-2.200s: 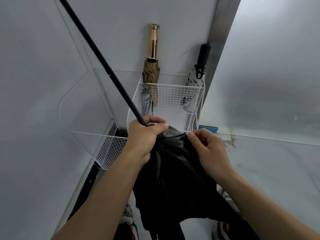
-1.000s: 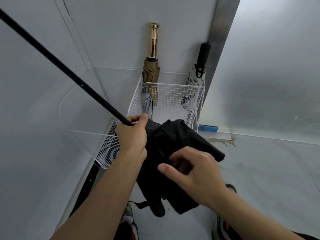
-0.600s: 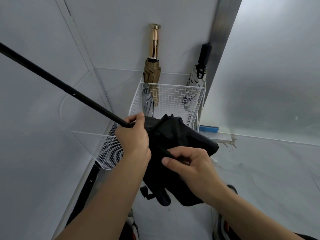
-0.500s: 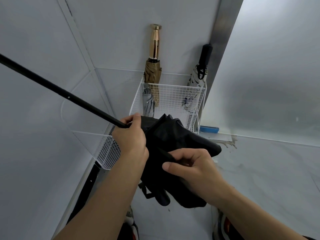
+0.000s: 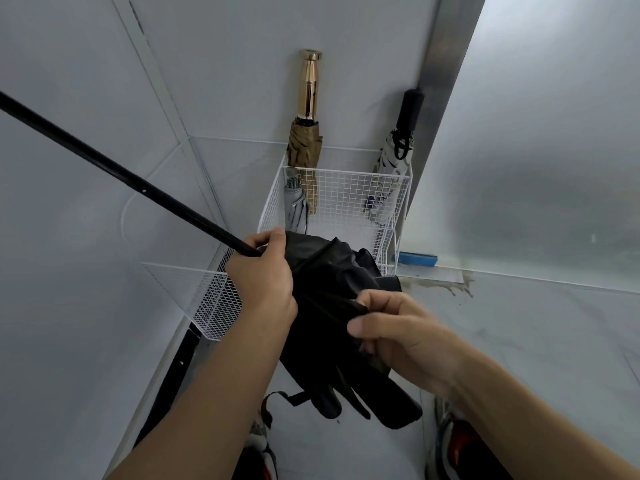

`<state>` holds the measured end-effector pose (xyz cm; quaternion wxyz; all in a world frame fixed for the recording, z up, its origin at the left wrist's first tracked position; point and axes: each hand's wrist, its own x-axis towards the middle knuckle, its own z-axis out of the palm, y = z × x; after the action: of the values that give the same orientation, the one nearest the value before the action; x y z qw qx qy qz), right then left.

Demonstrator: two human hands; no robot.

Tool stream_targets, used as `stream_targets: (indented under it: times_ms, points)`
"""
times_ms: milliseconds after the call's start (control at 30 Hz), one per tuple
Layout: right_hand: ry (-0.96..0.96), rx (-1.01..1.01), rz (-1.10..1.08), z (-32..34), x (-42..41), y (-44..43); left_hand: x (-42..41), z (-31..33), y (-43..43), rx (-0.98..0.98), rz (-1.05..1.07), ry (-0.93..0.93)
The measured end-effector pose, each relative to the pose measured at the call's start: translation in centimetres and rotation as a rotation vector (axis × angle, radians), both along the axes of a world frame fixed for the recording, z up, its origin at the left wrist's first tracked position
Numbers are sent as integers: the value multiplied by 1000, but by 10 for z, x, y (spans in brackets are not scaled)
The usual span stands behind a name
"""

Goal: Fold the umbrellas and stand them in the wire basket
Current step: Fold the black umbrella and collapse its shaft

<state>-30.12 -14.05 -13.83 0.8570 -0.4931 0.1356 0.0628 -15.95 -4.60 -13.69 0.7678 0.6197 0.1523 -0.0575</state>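
Observation:
A black umbrella (image 5: 332, 282) hangs in front of me, its long black shaft (image 5: 114, 168) running up to the far left. My left hand (image 5: 263, 275) grips the shaft where the canopy begins. My right hand (image 5: 398, 327) pinches a fold and rib of the black canopy. Just beyond stands the white wire basket (image 5: 346, 188). In it stand a tan umbrella with a gold handle (image 5: 306, 133), a patterned white umbrella with a black handle (image 5: 394, 157) and a grey folded umbrella (image 5: 294, 206).
The basket sits in a corner of white walls, with a metal post (image 5: 446, 64) on its right. A blue block (image 5: 415, 259) lies on the floor to the right of the basket. My shoes (image 5: 259, 445) show at the bottom edge.
The shaft has swung from steeply upright to slanting far left. My right hand moved from the canopy's top edge to lower folds, gathering the hanging cloth into a tighter bundle.

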Motion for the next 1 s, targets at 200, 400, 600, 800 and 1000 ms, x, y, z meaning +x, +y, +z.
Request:
stream_targets:
  times_ms: [200, 400, 600, 800, 1000]
  points:
    - [60, -718, -536, -2, -2, -19, -1, 3, 2, 110, -18, -128]
    - [76, -725, -268, -11, 1, -12, -9, 3, -2, 203, -101, -204]
    - [-33, -553, -401, -11, 3, -17, -12, 9, -3, 281, -253, -213]
    - [-77, -1154, -529, -25, 10, -10, -16, 12, -4, 336, -371, -198]
    - [24, -815, -211, -16, 4, -28, -10, 14, 4, 351, -334, -205]
